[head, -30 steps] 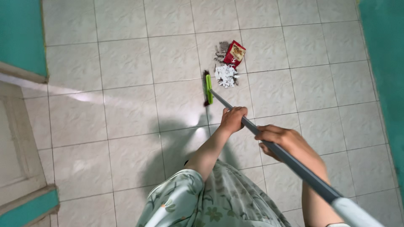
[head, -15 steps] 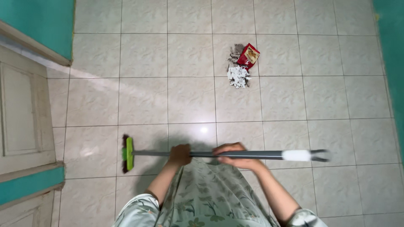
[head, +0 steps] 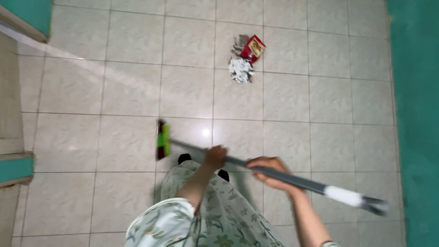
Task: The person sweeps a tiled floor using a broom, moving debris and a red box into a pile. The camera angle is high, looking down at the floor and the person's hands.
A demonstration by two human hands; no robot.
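The broom [head: 256, 170] is gripped in both hands: the left hand [head: 215, 158] is closed round the grey handle nearer the head, and the right hand [head: 270, 171] is wrapped round it further back, short of the white section near the handle's end. The green broom head [head: 163, 140], with its dark bristles, is set on the pale tiled floor [head: 114, 91] just in front of the person's floral-patterned clothing [head: 215, 215]. Compared with half a second ago, the head has been carried to the right and a little forward from its place near the door [head: 9, 105] on the left, and the handle, which was then held level across the view, is now slanted down to the right. A second ago the head was seen right beside the litter pile; it is now well apart from it. That pile, a red packet [head: 254, 48] with crumpled white paper [head: 240, 69] and grey dust beside it, lies unchanged in its grouping on the tiles further out, near the teal wall [head: 414, 114]. From this it is judged that a fresh stroke from the left side of the floor has been started, with the sweepings being worked toward the same heap, and that gathering is not yet finished.
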